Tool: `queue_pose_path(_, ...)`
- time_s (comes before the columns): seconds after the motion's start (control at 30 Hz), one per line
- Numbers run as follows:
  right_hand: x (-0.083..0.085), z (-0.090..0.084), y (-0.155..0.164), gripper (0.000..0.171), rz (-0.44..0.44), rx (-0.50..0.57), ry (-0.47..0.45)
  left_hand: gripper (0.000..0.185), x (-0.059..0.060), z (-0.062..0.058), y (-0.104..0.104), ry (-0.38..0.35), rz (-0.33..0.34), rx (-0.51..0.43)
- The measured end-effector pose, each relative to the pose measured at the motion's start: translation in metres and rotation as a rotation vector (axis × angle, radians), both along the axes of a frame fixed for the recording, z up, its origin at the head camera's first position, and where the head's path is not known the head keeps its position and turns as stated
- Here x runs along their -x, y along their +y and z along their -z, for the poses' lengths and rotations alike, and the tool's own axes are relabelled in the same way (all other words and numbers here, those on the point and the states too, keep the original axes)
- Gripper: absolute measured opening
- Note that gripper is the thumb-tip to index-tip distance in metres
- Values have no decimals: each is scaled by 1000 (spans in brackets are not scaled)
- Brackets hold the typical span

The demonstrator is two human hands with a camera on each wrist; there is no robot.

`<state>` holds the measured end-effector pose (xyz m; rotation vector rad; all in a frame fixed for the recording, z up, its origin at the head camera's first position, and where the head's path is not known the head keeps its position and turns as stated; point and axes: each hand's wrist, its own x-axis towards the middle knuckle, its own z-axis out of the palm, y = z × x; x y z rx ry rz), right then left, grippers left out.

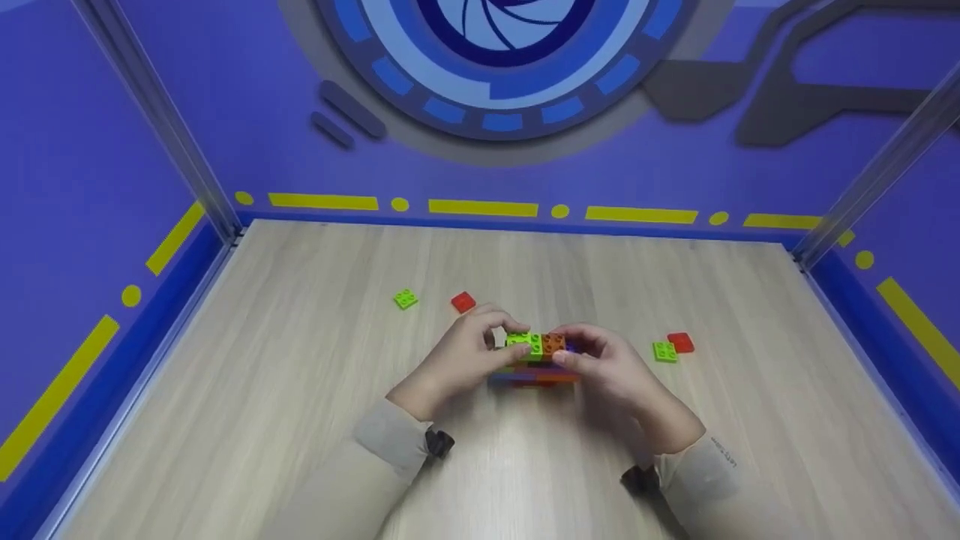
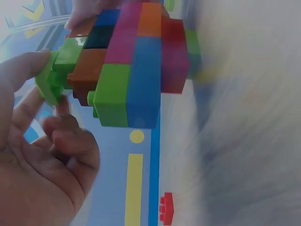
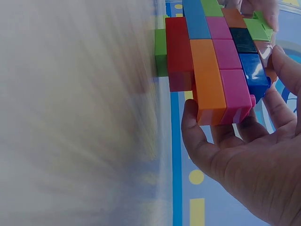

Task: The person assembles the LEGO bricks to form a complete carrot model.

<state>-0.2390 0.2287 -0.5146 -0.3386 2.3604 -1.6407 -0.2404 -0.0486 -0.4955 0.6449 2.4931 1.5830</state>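
A stepped stack of colourful toy building bricks (image 3: pixel 205 70), with pink, orange, blue, red and green ones, stands between the two hands above the wooden table. My left hand (image 1: pixel 456 358) pinches a green brick (image 2: pixel 46 80) between thumb and fingers at the stack's top. In the left wrist view this brick sits tilted against another green brick (image 2: pixel 69 59). From the other side my right hand (image 1: pixel 616 369) holds the stack, its thumb by the brown brick (image 1: pixel 553 344) on top and its fingers around the right end, partly hidden in the head view.
On the table (image 1: pixel 330 322) beyond the left hand lie a green brick (image 1: pixel 406 299) and a red brick (image 1: pixel 463 302). To the right of the right hand, another green brick (image 1: pixel 664 352) lies against a red one (image 1: pixel 681 343). Blue printed walls (image 1: pixel 480 176) enclose the table's back and sides.
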Motion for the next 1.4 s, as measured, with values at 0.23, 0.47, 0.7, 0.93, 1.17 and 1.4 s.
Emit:
queue_pose_path(0.23, -1, 0, -1, 47, 2, 1, -9, 27, 0, 6, 1, 7, -5, -35)
queue_pose_path(0.47, -3, -2, -1, 48, 13, 15, -10, 42, 6, 19, 3, 38, -3, 0)
queue_pose_path(0.7, -3, -3, 0, 51, 8, 15, -45, 39, 8, 29, 1, -85, 28, -20)
queue_pose_path(0.93, 2, -8, 9, 52, -39, 38, -97, 30, 9, 29, 2, -88, 28, -44)
queue_pose_path(1.17, 14, -26, 34, 58, 22, 21, -64, 32, 7, 27, 3, -129, 11, -46)
queue_pose_path(1.4, 29, -37, 89, 63, 176, -98, -15, 32, 6, 25, 3, -153, 6, -42)
